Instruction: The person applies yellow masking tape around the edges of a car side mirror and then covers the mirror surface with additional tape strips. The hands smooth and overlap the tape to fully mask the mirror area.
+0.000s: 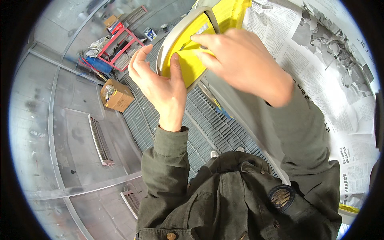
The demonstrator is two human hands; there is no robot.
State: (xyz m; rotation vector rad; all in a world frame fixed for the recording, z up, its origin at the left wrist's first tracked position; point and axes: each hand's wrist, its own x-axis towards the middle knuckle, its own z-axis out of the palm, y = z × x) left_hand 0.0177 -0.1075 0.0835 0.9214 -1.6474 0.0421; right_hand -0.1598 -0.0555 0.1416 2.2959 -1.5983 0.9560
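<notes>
Yellow masking sheet (192, 66) covers the inside of a curved grey frame (163, 56), like the edge of a vehicle part, in front of me. My left hand (164, 86) is open at the frame's left side, its thumb against the yellow sheet and its fingers spread outside the rim. From the right, my right hand (242, 64) reaches over the sheet with its fingers curled into a pinch. The sheet's loose edge runs up to those fingertips. A small dark spot shows between them, and what they grip cannot be made out.
Newspaper (316, 80) covers the surface on my right. Below is a metal grating floor (200, 116). On the far left stand a red rack (120, 50) with things on it and a cardboard box (120, 98). A grey wall (76, 120) with vents runs along the left.
</notes>
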